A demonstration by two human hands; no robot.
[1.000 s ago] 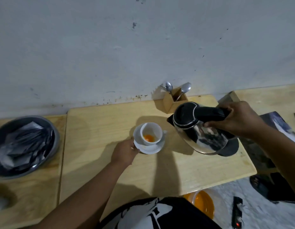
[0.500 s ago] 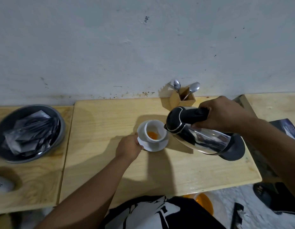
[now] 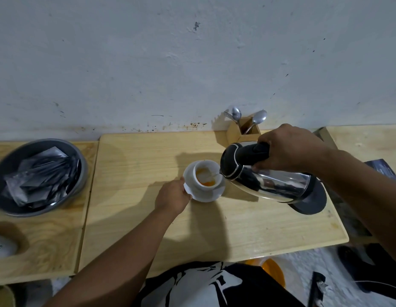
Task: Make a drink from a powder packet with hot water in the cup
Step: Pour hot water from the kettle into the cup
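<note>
A white cup (image 3: 200, 183) with orange powder and liquid inside stands on a white saucer (image 3: 209, 196) in the middle of the wooden table (image 3: 214, 229). My left hand (image 3: 172, 197) grips the saucer's left edge. My right hand (image 3: 287, 147) is closed around the black handle of a steel kettle (image 3: 270, 183). The kettle is tilted steeply to the left, its spout over the cup's right rim, and a thin stream of water runs into the cup.
A dark round bowl (image 3: 79, 185) holding several silvery packets sits at the left. A wooden holder (image 3: 234, 131) with spoons and a fork stands against the wall behind the kettle. An orange bowl (image 3: 273, 271) and a dark device (image 3: 315, 289) lie on the floor below.
The kettle has moved left and tipped further, so its spout now reaches the cup and water flows in. My left hand has stayed on the saucer.
</note>
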